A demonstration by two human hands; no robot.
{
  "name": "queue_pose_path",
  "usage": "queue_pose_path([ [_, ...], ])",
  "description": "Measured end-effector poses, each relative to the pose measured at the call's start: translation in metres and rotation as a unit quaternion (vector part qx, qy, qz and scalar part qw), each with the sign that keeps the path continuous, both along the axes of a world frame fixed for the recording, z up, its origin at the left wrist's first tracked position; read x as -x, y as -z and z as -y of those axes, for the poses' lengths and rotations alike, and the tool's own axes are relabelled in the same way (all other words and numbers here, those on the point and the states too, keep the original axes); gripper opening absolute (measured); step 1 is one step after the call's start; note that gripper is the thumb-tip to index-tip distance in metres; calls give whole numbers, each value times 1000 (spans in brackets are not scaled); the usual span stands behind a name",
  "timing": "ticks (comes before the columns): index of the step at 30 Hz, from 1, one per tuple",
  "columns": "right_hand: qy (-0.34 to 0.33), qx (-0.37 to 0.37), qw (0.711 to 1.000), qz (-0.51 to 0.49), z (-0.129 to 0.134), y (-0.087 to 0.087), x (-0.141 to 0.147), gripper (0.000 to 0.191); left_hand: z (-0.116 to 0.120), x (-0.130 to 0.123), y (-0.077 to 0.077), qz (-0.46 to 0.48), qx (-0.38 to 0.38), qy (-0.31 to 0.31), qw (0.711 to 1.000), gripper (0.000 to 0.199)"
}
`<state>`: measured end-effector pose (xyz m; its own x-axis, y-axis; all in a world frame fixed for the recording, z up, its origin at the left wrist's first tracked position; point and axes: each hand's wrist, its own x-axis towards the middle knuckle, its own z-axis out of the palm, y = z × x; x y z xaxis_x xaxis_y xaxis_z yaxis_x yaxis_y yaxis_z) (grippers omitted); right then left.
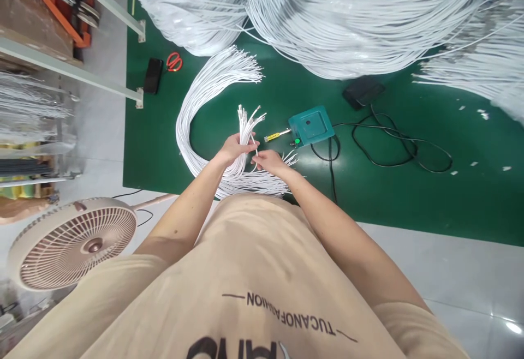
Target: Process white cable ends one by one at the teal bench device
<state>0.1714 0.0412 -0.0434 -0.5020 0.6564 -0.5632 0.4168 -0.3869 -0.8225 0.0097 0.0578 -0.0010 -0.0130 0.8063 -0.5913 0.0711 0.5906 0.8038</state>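
Note:
My left hand (235,148) is closed around a small bunch of white cables (246,125), whose tips fan out above the fingers. Just to its right, my right hand (268,161) pinches a single white cable near the bunch. A larger curved bundle of white cables (186,111) lies on the green table to the left and passes below both hands. Right of the hands sits a teal device (311,125) with a green button and a yellow-marked tool piece (277,135) sticking out towards the cables.
Big piles of white cables (352,26) cover the table's far side. A black phone (153,75) and red scissors (174,62) lie at the left. A black adapter (363,92) and looping black cord are at the right. A fan (92,244) stands left of my body.

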Motion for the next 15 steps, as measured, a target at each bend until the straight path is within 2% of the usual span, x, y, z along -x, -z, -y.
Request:
queue_pose_path([
  [3,71,55,996,-8,3,-1,5,25,-2,6,-9,-12,7,-21,1000,60],
  [7,117,89,988,-43,9,1,12,24,-1,3,-11,11,19,-15,1000,53],
  [12,104,90,988,-75,10,1,21,23,4,-5,-4,53,28,-10,998,46],
  [15,118,92,988,-38,-1,-1,18,13,4,-4,-5,55,9,-22,998,43],
])
